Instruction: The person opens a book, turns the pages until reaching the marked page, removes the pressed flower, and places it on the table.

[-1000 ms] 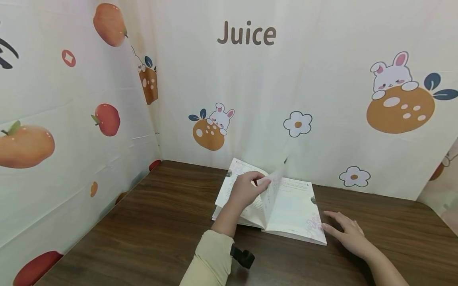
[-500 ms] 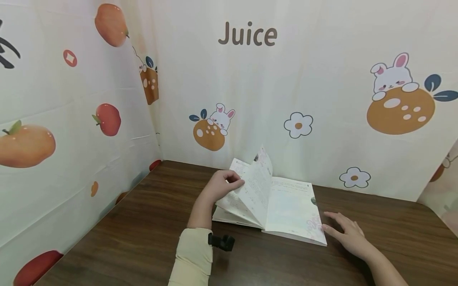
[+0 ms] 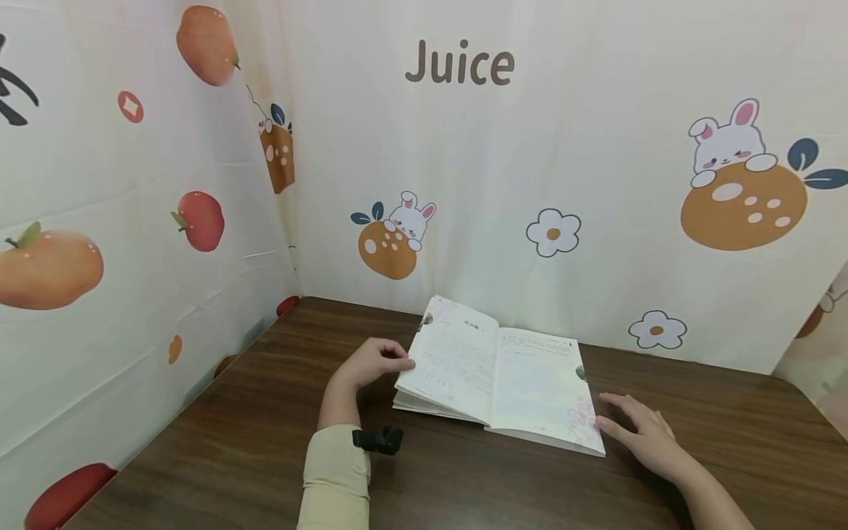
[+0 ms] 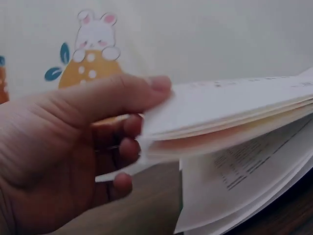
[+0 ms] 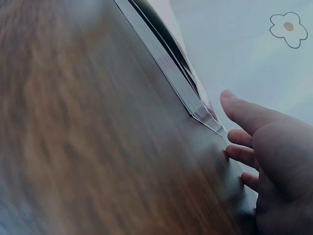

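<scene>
An open book [image 3: 536, 383] with printed pages lies on the brown wooden table, toward the back. At its left edge, my left hand [image 3: 372, 362] holds the edge of the left pages [image 3: 457, 353]. In the left wrist view the thumb [image 4: 129, 93] lies over the top page [image 4: 205, 105] while the other fingers curl under the edge. Lower leaves hang loose beneath. My right hand [image 3: 641, 430] lies by the book's lower right corner with relaxed fingers, holding nothing. In the right wrist view the thick page block [image 5: 161, 63] rises just beyond that hand [image 5: 279, 152].
Behind the table [image 3: 232, 442] hangs a pale curtain [image 3: 477, 162] printed with fruit, rabbits and flowers. It continues along the left side. A black strap mount [image 3: 379, 440] sits on my left wrist, over a cream sleeve [image 3: 336, 478].
My left hand has moved left with a raised page, from near the book's middle to its left edge. That page now lies flat on the left side. The right hand stays put.
</scene>
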Demonstrator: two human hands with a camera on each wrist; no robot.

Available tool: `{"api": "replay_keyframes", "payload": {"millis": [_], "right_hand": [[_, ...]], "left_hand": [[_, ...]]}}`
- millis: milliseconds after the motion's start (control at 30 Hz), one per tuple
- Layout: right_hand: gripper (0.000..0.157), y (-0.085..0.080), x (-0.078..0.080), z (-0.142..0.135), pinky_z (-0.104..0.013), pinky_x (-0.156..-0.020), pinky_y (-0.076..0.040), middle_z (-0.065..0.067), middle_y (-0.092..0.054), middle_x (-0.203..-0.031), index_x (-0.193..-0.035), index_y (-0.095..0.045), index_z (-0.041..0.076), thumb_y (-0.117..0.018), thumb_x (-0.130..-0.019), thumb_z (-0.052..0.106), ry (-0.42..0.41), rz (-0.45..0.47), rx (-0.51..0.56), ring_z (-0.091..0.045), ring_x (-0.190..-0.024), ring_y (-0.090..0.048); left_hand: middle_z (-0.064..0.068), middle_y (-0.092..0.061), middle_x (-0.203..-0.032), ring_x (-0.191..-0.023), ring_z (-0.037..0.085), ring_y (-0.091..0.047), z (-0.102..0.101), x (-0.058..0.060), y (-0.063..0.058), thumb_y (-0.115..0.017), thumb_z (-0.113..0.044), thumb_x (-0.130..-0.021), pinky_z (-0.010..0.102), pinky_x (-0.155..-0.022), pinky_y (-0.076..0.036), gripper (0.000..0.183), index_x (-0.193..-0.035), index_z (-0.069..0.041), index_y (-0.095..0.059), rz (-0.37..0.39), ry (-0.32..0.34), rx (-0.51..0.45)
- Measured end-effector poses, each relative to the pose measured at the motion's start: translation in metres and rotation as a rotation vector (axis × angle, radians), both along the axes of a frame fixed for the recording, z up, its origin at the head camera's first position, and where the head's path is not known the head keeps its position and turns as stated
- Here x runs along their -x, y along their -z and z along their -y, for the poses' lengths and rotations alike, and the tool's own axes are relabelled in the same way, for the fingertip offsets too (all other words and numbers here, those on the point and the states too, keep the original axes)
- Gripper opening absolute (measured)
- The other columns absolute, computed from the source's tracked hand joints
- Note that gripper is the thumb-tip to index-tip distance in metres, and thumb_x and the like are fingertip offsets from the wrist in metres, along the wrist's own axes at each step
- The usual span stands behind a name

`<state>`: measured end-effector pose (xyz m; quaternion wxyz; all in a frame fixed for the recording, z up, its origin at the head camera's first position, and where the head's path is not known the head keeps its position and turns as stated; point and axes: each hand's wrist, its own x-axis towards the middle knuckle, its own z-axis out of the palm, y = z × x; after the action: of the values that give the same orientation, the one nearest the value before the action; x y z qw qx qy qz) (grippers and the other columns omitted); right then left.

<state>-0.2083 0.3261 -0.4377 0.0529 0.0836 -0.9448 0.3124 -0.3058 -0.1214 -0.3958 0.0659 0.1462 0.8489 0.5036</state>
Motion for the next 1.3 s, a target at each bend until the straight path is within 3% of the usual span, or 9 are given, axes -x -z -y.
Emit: {"api": "replay_keyframes", "payload": {"millis": [267,567,700,833,900,967,1033,1167,1300], "right_hand": [[0.059,0.002,0.0,0.0,-0.071,-0.094,-0.001,-0.031,-0.037,-0.135,-0.131,-0.044,0.0,-0.058,-0.089,0.04,-0.002,0.004,-0.004,-0.055,-0.126,-0.017],[0.058,0.003,0.001,-0.001,-0.072,-0.093,-0.002,-0.03,-0.038,-0.135,-0.129,-0.046,0.001,-0.06,-0.088,0.038,-0.018,-0.016,-0.006,-0.055,-0.126,-0.019],[0.057,0.004,0.002,-0.002,-0.072,-0.093,-0.001,-0.029,-0.038,-0.135,-0.129,-0.046,0.001,-0.06,-0.088,0.038,-0.023,-0.018,-0.005,-0.055,-0.126,-0.019],[0.056,0.005,0.001,-0.004,-0.073,-0.093,-0.002,-0.029,-0.038,-0.135,-0.129,-0.047,0.001,-0.06,-0.088,0.038,-0.017,-0.024,-0.016,-0.054,-0.125,-0.02],[0.056,0.005,0.0,-0.006,-0.073,-0.092,-0.002,-0.029,-0.038,-0.135,-0.128,-0.047,0.002,-0.06,-0.087,0.037,-0.013,-0.027,-0.018,-0.055,-0.125,-0.02],[0.055,0.006,0.0,-0.006,-0.073,-0.092,-0.002,-0.029,-0.038,-0.135,-0.128,-0.048,0.002,-0.061,-0.087,0.037,-0.012,-0.029,-0.018,-0.055,-0.125,-0.021],[0.055,0.007,0.0,-0.006,-0.073,-0.092,-0.002,-0.029,-0.038,-0.135,-0.128,-0.048,0.002,-0.061,-0.087,0.037,-0.012,-0.029,-0.015,-0.055,-0.125,-0.021],[0.055,0.007,0.0,-0.005,-0.073,-0.092,-0.002,-0.029,-0.039,-0.135,-0.129,-0.048,0.002,-0.06,-0.088,0.037,-0.015,-0.022,-0.013,-0.055,-0.125,-0.02],[0.056,0.005,0.001,-0.003,-0.073,-0.092,-0.001,-0.029,-0.038,-0.135,-0.13,-0.047,0.002,-0.059,-0.088,0.038,-0.019,-0.015,-0.008,-0.055,-0.126,-0.019]], "left_hand": [[-0.002,-0.059,-0.078,-0.072,0.017,-0.047,0.01,0.003,0.018,-0.074,-0.031,-0.077,0.029,-0.063,-0.039,0.019,-0.076,-0.013,-0.07,0.067,-0.02,0.169],[0.001,-0.059,-0.077,-0.072,0.017,-0.048,0.008,-0.002,0.013,-0.078,-0.028,-0.073,0.029,-0.061,-0.04,0.02,-0.075,-0.01,-0.071,0.134,-0.127,0.352],[0.001,-0.061,-0.081,-0.074,0.017,-0.049,0.007,0.0,0.014,-0.075,-0.027,-0.077,0.029,-0.062,-0.04,0.018,-0.077,-0.01,-0.069,0.112,-0.164,0.26],[0.002,-0.06,-0.086,-0.076,0.018,-0.05,-0.007,0.008,0.014,-0.066,-0.027,-0.085,0.031,-0.065,-0.041,0.018,-0.084,-0.009,-0.067,-0.01,-0.265,0.029],[0.003,-0.06,-0.089,-0.08,0.018,-0.052,-0.025,0.012,0.011,-0.062,-0.027,-0.088,0.033,-0.069,-0.043,0.018,-0.09,-0.009,-0.066,-0.082,-0.269,-0.043],[0.003,-0.062,-0.094,-0.088,0.019,-0.055,-0.048,0.011,0.007,-0.06,-0.025,-0.09,0.036,-0.077,-0.044,0.018,-0.097,-0.009,-0.066,-0.122,-0.214,-0.051],[0.002,-0.062,-0.105,-0.101,0.019,-0.055,-0.073,0.007,0.002,-0.059,-0.024,-0.091,0.038,-0.087,-0.042,0.02,-0.104,-0.011,-0.066,-0.136,-0.112,0.007],[0.0,-0.053,-0.129,-0.128,0.017,-0.039,-0.115,-0.006,-0.001,-0.057,-0.028,-0.092,0.035,-0.103,-0.031,0.031,-0.12,-0.014,-0.061,-0.211,0.109,0.275],[-0.003,-0.041,-0.142,-0.138,0.016,-0.02,-0.138,-0.014,0.004,-0.059,-0.026,-0.09,0.033,-0.108,-0.022,0.039,-0.128,-0.019,-0.056,-0.342,0.213,0.537]]}}
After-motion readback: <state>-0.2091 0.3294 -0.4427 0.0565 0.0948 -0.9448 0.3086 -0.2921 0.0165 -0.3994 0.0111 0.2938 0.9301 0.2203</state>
